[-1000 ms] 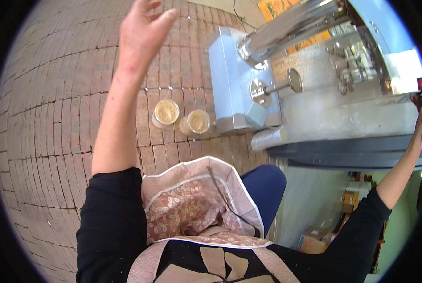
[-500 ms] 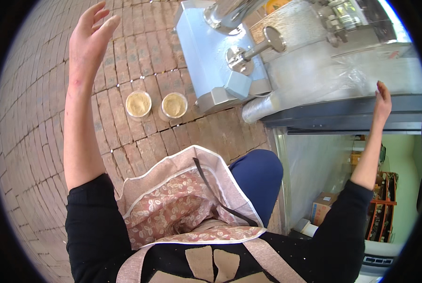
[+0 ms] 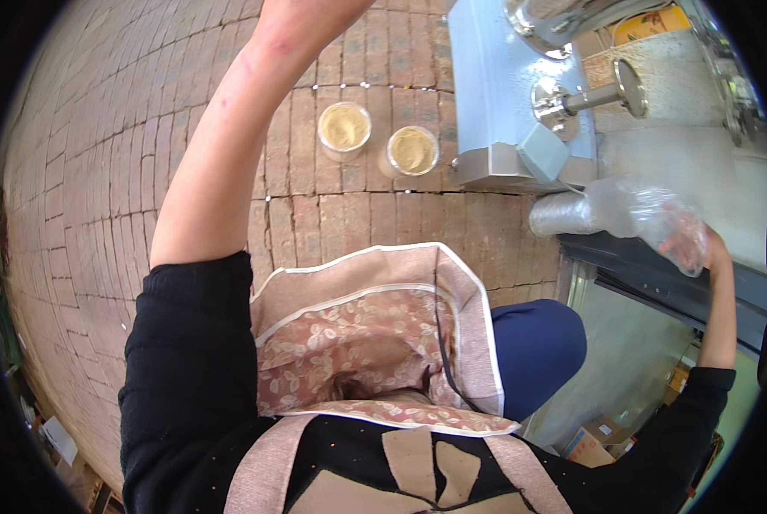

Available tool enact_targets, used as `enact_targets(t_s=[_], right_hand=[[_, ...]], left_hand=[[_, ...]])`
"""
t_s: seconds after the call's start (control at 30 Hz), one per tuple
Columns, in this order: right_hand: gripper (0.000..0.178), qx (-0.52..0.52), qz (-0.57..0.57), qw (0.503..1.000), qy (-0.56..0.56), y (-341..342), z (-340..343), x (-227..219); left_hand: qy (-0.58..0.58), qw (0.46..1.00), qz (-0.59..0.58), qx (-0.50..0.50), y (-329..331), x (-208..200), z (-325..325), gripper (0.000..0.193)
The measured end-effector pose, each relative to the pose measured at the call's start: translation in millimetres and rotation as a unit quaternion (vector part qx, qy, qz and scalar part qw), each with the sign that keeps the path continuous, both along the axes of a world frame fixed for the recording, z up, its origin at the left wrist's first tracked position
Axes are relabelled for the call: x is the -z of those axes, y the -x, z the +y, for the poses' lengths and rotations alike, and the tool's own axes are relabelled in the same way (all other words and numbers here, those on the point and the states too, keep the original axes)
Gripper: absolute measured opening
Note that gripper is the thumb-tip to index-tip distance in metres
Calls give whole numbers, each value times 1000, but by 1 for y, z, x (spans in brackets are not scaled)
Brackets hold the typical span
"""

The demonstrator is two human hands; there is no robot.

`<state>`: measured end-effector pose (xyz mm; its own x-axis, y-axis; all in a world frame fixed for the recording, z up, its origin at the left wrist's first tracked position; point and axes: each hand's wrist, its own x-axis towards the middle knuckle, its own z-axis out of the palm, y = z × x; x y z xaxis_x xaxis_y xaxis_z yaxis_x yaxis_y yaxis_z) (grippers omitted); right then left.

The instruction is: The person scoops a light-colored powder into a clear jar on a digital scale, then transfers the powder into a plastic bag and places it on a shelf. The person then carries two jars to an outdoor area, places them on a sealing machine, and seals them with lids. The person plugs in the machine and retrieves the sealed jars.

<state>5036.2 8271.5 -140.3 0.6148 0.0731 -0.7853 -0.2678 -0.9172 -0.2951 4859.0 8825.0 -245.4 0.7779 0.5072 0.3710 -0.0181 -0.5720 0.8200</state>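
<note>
My left hand (image 3: 310,15) reaches past the top edge, with only the wrist and the back of the hand in view; its fingers are cut off. At the right, my right hand (image 3: 692,244) is closed on a thin clear plastic bag (image 3: 630,210), its fingers showing through the film. The bag leads to a roll of clear plastic bags (image 3: 563,214) lying beside the machine. Two clear jars of tan powder, the left jar (image 3: 345,128) and the right jar (image 3: 413,152), stand open on the brick floor ahead of me.
A light-blue metal machine (image 3: 495,94) with a steel shaft ending in a disc (image 3: 627,87) stands right of the jars. Beyond it lies a yellow-orange item (image 3: 651,24). Cardboard boxes (image 3: 587,447) show at lower right. My apron (image 3: 358,343) spreads across my lap.
My right hand has come down onto the plastic and gripped it; the film is bunched up. My left hand has reached farther forward, out of view. The whole view has shifted.
</note>
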Motion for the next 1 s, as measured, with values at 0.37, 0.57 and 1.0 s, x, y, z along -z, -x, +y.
enact_targets(t_s=[0.37,0.57,1.0], right_hand=[[28,-389,-358,838,-140,124,117,36],[29,-187,-156,935,-258,136,144,64],[36,-228,-74,969,67,74,142,128]], left_hand=[[332,839,23,430,23,15,-239,71],[479,817,48,318,24,38,-261,26],[445,722,-152,508,69,3,-282,27]])
